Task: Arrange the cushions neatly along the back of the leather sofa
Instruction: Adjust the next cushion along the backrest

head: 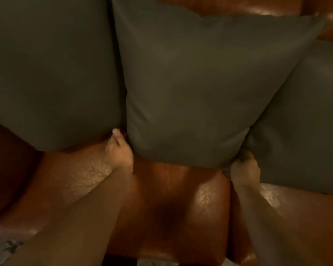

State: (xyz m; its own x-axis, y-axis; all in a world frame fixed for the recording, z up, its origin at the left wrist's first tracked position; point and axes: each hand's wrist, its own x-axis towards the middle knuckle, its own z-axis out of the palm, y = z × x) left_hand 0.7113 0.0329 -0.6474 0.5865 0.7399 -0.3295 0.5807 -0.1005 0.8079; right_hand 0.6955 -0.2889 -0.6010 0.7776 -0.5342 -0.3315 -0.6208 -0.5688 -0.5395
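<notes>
On my feed, both arms come in from the bottom edge, bare from hand to as far up as the frame shows. The left forearm (81, 212) is broad and smooth, in sharper focus than the other. The left hand (119, 150) shows a short, pale thumbnail, rounded at the tip. The right forearm (273, 223) is smeared by blur and lies in dimmer light, so I can read no detail on it. The right hand (244, 167) is blurred too, its knuckles barely distinct. By the left elbow is pale fabric with a dark print (6, 248); whether that is clothing I cannot tell.
</notes>
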